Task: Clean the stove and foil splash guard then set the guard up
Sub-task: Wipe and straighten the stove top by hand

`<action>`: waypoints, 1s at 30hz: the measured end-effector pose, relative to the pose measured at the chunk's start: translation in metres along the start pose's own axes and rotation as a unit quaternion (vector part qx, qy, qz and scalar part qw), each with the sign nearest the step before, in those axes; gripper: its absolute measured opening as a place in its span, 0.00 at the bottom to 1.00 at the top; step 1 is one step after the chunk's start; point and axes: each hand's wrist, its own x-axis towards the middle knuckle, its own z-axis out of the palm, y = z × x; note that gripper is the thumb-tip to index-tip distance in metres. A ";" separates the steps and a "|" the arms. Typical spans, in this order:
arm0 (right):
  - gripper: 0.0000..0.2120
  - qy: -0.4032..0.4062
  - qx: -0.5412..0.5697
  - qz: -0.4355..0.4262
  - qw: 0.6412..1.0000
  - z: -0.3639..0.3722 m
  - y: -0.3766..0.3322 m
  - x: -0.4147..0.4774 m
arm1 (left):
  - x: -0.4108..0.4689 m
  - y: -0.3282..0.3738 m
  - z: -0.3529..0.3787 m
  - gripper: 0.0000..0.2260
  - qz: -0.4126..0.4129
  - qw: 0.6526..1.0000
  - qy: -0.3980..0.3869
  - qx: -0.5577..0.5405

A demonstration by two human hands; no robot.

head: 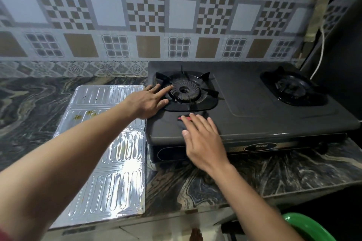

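- While the left hand (150, 101) lies flat on the stove (254, 119) at its near-left burner, its grip is released: the fingers are spread and straight, the fingertips touching the ring of the left burner (185, 91) and its pan support.
- The right hand (203, 141) is over the front edge of the stove, just in front of that burner. Its grip is also released, with straight fingers pressing down on a dark cloth (181, 118) that shows a red edge at the fingertips.
- The cloth lies on the stove's top, between the left burner and the front panel.
- The foil splash guard (109, 143) lies flat on the table (215, 182), just beside the stove's left side. Its panels are unfolded, and brownish stains show on the panel under the left forearm.
- The right burner (291, 88) sits at the stove's far right, well apart from both hands.
- Behind the stove stands a patterned tile wall (137, 15); a white cord (321, 49) hangs at the stove's back right corner.
- A green rim (309, 227) shows below the table, to the front right of the stove.
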 end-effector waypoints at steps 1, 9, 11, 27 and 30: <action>0.26 -0.004 0.006 -0.018 1.000 0.002 -0.011 0.002 | 0.000 0.000 0.000 0.27 0.002 1.000 0.002 -0.001; 0.24 -0.038 0.016 -0.128 0.991 0.006 -0.011 -0.005 | 0.000 -0.004 0.005 0.28 0.036 0.998 0.042 0.022; 0.25 -0.037 0.011 -0.117 0.992 0.002 0.008 -0.015 | 0.001 -0.005 0.004 0.29 0.054 0.997 0.056 0.017; 0.24 -0.002 0.006 -0.097 0.995 0.019 -0.056 0.012 | 0.006 -0.018 0.000 0.31 0.040 0.995 0.071 -0.049; 0.24 -0.014 0.008 -0.134 0.991 0.021 -0.059 0.018 | 0.007 -0.017 -0.002 0.28 0.040 0.993 0.076 -0.076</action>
